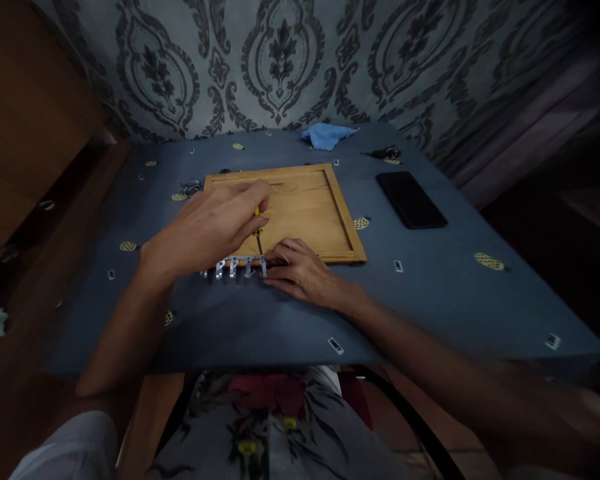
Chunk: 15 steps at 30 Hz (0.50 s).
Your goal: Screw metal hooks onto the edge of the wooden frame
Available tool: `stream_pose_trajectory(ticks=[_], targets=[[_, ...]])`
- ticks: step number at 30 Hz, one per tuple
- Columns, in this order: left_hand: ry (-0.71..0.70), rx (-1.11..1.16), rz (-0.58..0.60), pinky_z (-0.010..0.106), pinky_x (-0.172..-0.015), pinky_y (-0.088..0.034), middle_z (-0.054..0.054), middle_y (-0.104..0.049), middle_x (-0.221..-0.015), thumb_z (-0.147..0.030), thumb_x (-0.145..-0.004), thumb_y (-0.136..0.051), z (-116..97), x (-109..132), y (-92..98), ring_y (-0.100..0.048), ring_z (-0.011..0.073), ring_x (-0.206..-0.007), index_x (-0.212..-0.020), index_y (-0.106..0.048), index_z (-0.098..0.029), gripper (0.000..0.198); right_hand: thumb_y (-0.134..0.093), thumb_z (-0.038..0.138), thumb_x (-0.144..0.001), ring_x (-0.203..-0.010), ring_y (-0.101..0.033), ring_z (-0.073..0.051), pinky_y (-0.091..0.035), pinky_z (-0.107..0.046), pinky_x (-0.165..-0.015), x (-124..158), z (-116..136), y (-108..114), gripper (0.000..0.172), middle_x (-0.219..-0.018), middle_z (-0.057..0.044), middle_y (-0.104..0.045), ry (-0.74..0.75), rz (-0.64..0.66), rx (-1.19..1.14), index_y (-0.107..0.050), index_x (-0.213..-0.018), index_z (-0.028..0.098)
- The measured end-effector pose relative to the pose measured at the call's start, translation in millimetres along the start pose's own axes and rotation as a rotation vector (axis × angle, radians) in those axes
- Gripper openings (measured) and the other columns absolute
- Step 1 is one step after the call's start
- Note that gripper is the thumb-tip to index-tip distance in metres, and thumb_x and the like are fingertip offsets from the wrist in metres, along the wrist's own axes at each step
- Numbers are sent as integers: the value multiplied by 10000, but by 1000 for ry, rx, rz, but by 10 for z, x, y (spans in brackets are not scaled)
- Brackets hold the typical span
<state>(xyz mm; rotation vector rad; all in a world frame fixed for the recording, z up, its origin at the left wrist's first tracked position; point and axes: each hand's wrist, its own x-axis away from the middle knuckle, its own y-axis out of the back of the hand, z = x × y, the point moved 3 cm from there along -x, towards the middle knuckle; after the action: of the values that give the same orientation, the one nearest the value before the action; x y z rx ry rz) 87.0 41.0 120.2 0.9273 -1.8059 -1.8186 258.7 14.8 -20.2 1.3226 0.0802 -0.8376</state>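
A wooden panel (305,212) with a raised frame lies flat on the table. Along its near edge runs a metal rail with several hooks (233,268), which hang down past the wood. My left hand (215,217) is closed around the yellow-and-black handle of a screwdriver (258,232), held nearly upright. The screwdriver's thin shaft points down at the rail near its right end; the tip and any screw under it are too small to make out. My right hand (305,270) grips the panel's near edge and the rail's right end, its fingertips partly hidden.
A black phone (411,200) lies right of the panel. Behind it are a dark cable-like item (384,153) and a blue cloth (327,136). Small metal pieces (191,187) lie by the panel's far left corner. The table (430,300) meets a patterned wall at the back.
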Motion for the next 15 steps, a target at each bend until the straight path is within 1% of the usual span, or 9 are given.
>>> stream_pose_trajectory(ticks=[7, 15], targets=[[13, -54, 36, 297, -657, -362, 23, -674, -866, -266, -1044, -504, -21, -30, -51, -647, 204, -790, -1090, -573, -191, 111, -519, 397, -1066, -1022, -530, -231, -415, -387, -902, -2, -9, -8, 333, -1056, -97, -668, -2, -2, 11, -786, -1015, 204], [13, -76, 70, 303, -643, -330, 17, -647, -831, -275, -1053, -506, -29, -40, -49, -639, 209, -795, -1101, -558, -188, 112, -545, 385, -1054, -1008, -535, -234, -431, -397, -899, -12, -1, 5, 321, -1049, -109, -671, 10, -12, 13, -798, -996, 195]])
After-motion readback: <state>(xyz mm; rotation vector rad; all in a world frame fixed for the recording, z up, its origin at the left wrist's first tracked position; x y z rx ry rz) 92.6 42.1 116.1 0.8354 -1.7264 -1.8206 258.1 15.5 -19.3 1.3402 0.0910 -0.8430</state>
